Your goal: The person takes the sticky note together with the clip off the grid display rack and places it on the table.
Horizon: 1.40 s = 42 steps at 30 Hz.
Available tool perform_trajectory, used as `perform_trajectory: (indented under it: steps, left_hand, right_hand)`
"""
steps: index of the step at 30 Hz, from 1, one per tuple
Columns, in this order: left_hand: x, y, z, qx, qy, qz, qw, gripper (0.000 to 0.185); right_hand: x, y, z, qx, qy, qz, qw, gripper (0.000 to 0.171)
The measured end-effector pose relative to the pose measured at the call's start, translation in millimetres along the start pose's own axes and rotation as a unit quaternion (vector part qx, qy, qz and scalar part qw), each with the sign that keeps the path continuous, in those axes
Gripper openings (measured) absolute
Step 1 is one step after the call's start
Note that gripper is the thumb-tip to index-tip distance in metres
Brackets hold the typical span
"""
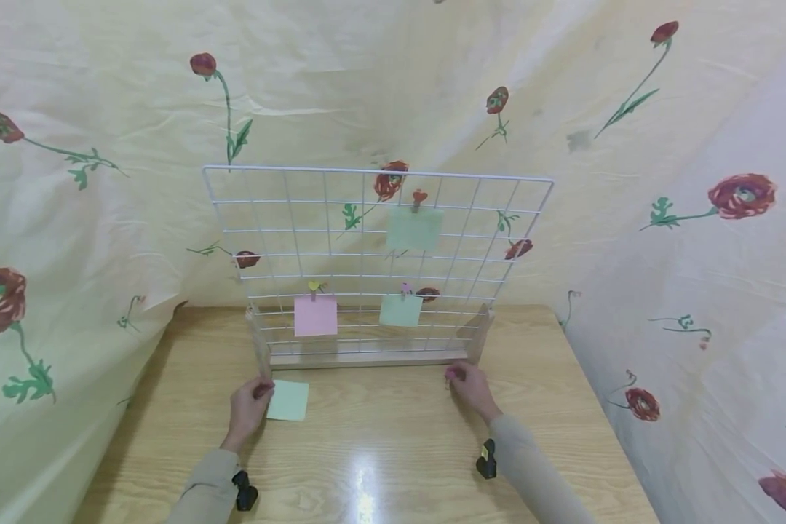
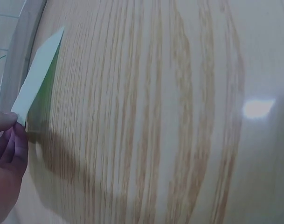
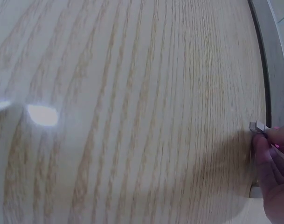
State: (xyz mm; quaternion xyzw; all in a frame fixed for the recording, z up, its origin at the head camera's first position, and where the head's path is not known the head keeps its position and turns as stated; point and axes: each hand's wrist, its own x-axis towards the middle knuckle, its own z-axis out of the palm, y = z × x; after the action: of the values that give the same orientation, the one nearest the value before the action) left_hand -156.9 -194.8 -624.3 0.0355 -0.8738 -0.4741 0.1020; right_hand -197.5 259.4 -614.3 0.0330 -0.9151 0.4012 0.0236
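A pale wooden surface [image 1: 393, 437] fills the lower middle of the head view, with a bright glare patch near the bottom centre. Two sleeved forearms come in from the lower edge. The left hand [image 1: 249, 404], at lower left of centre, pinches the left edge of a light green note [image 1: 288, 400] that lies mostly flat on the surface. The right hand [image 1: 468, 386], right of centre, has its fingers curled round a small pink clip [image 1: 450, 374].

Just beyond both hands stands a white wire grid [image 1: 373, 255] in a wooden base [image 1: 367, 358]. On the grid hang a pink note [image 1: 315, 315], a green note [image 1: 401, 311] and, higher up, a larger green note [image 1: 414, 228], each under a small clip. A cream cloth printed with red flowers [image 1: 741, 195] drapes behind and to both sides.

The left wrist view shows the light green note [image 2: 37, 77] edge-on, lifted off the wood at the fingertips [image 2: 9, 140]. The right wrist view shows metal ends of the clip [image 3: 259, 127] sticking out from the fingers [image 3: 272, 158].
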Motion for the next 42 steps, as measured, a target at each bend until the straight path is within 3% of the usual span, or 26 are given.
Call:
perform_trajectory:
  steps: [4,8,14,19,26,34,42]
  left_hand:
    - [-0.9,0.1,0.6,-0.001,-0.014,-0.037,0.9992,0.017]
    - [-1.4,-1.9,2.9,-0.003,-0.003,-0.053,0.9986,0.016]
    - [-1.0,-4.4,7.0,-0.003,0.035,-0.051,0.9981,0.011]
    - [0.0,-3.5,10.5,-0.004,0.048,-0.053,0.9974,0.010]
    - [-1.9,0.6,8.5,0.002,0.050,-0.065,0.9966,0.010]
    - [-1.8,2.3,-0.9,0.006,0.052,-0.073,0.9960,0.012]
    - [0.6,1.6,-12.4,-0.011,0.035,-0.074,0.9966,0.012]
  right_hand:
    - [-0.2,-2.2,0.6,-0.005,-0.006,-0.010,1.000,0.014]
    - [0.0,-3.6,2.7,-0.018,-0.005,-0.025,1.000,0.013]
    - [-0.2,-6.5,3.1,-0.041,-0.003,-0.035,0.999,0.011]
    - [-0.6,-7.9,1.3,-0.049,-0.006,-0.024,0.999,0.011]
    - [-2.2,-9.4,0.2,-0.071,-0.009,-0.004,0.997,0.014]
    - [-8.6,-17.8,-4.1,-0.050,0.008,-0.002,0.999,0.024]
    - [-5.9,-19.5,-6.3,-0.022,0.008,-0.005,1.000,0.023]
